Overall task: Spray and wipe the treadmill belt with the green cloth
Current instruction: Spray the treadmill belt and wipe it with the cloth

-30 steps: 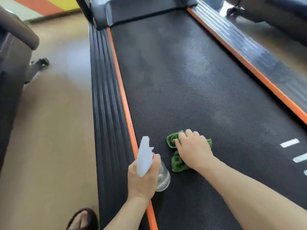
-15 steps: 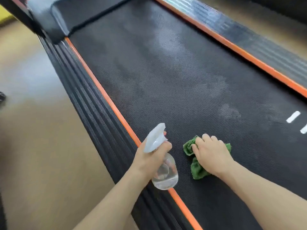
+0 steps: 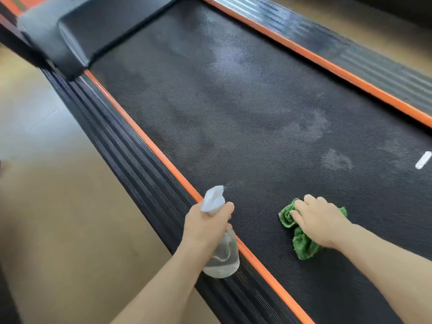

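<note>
The black treadmill belt (image 3: 245, 108) runs diagonally through the head view, with pale damp patches along its middle. A crumpled green cloth (image 3: 301, 244) lies on the belt's near part, and my right hand (image 3: 320, 220) rests on top of it with fingers curled over the cloth. My left hand (image 3: 208, 228) grips a clear spray bottle (image 3: 224, 258) with a white nozzle, held over the near orange strip and pointing up the belt. The bottle holds a little liquid.
Orange strips (image 3: 149, 146) and ribbed black side rails (image 3: 112, 141) border the belt on both sides. A black motor cover (image 3: 77, 26) closes the far end. Tan floor (image 3: 46, 206) lies to the left. A white mark (image 3: 423, 160) is on the belt at right.
The view has swung to the right and tilted, so the belt now runs more diagonally. My left hand and the bottle sit farther from the cloth. My right hand stays on the cloth.
</note>
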`<control>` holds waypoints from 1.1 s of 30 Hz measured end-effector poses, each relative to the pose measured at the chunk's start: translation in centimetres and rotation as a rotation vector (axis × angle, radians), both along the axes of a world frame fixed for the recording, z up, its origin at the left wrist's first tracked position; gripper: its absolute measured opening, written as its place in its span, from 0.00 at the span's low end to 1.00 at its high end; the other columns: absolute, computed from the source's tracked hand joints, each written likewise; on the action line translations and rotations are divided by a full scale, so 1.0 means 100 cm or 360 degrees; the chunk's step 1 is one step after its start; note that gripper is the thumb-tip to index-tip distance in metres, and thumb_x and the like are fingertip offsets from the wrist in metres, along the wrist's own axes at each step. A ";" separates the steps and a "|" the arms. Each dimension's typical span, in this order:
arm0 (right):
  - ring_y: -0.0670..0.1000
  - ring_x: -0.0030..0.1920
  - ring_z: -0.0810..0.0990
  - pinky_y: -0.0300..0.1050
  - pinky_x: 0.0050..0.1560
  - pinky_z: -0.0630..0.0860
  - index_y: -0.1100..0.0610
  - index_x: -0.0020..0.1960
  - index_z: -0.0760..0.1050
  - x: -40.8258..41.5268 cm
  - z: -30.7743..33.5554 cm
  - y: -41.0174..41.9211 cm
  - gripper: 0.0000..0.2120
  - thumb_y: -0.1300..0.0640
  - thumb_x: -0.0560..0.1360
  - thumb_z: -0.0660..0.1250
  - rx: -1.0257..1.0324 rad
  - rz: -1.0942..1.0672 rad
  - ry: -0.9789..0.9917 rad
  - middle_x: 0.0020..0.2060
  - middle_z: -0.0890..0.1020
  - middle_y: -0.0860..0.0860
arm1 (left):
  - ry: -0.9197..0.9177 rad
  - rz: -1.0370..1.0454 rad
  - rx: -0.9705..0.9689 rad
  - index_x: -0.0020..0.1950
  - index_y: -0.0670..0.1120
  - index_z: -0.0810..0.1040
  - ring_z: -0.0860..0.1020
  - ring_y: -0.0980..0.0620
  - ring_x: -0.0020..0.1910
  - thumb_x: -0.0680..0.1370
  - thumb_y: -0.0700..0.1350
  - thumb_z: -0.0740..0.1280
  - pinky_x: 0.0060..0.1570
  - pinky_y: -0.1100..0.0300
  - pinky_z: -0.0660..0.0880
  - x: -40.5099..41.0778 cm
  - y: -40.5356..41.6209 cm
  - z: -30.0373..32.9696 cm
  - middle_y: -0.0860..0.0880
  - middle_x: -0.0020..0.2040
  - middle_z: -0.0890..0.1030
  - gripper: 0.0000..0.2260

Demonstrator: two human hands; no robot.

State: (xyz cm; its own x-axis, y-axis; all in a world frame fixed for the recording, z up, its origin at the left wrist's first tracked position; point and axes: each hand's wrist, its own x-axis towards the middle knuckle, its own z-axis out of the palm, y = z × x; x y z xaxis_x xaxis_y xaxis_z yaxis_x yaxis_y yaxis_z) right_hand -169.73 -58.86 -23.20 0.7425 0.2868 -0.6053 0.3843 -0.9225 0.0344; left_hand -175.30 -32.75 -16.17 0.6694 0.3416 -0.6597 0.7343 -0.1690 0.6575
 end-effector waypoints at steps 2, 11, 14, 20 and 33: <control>0.54 0.55 0.71 0.48 0.51 0.71 0.51 0.69 0.66 -0.001 0.000 0.001 0.19 0.44 0.85 0.46 -0.0013 -0.0004 0.0044 0.58 0.70 0.50 | 0.0000 0.0045 -0.0067 0.51 0.36 0.82 0.78 0.50 0.34 0.77 0.52 0.73 0.40 0.56 0.76 0.003 -0.003 0.004 0.42 0.34 0.81 0.18; 0.53 0.52 0.69 0.47 0.47 0.66 0.51 0.69 0.65 0.003 -0.003 -0.001 0.19 0.46 0.85 0.45 -0.0033 0.0026 0.0098 0.58 0.69 0.50 | -0.0013 0.0006 -0.0021 0.48 0.38 0.83 0.84 0.47 0.40 0.71 0.56 0.72 0.44 0.51 0.80 0.012 -0.010 0.016 0.47 0.36 0.82 0.21; 0.54 0.58 0.71 0.47 0.48 0.66 0.52 0.69 0.65 0.005 -0.004 -0.002 0.19 0.45 0.85 0.45 0.0014 0.0035 0.0105 0.59 0.69 0.50 | -0.0007 -0.0031 0.0119 0.40 0.43 0.85 0.86 0.46 0.43 0.74 0.53 0.72 0.49 0.50 0.82 0.008 -0.011 0.018 0.48 0.37 0.86 0.14; 0.54 0.58 0.73 0.50 0.57 0.72 0.50 0.66 0.66 0.001 -0.004 -0.001 0.18 0.42 0.85 0.47 0.0069 -0.0075 0.0058 0.56 0.70 0.49 | -0.0067 -0.0008 -0.0041 0.47 0.42 0.83 0.83 0.49 0.38 0.75 0.55 0.74 0.47 0.51 0.81 0.003 -0.009 0.020 0.41 0.42 0.86 0.15; 0.51 0.51 0.70 0.47 0.51 0.71 0.49 0.59 0.68 -0.006 -0.005 -0.001 0.16 0.42 0.85 0.47 0.0118 -0.0109 -0.0087 0.49 0.65 0.46 | -0.0259 -0.0345 -0.0200 0.36 0.44 0.85 0.87 0.45 0.43 0.70 0.53 0.72 0.54 0.45 0.84 0.065 -0.031 0.019 0.49 0.37 0.87 0.12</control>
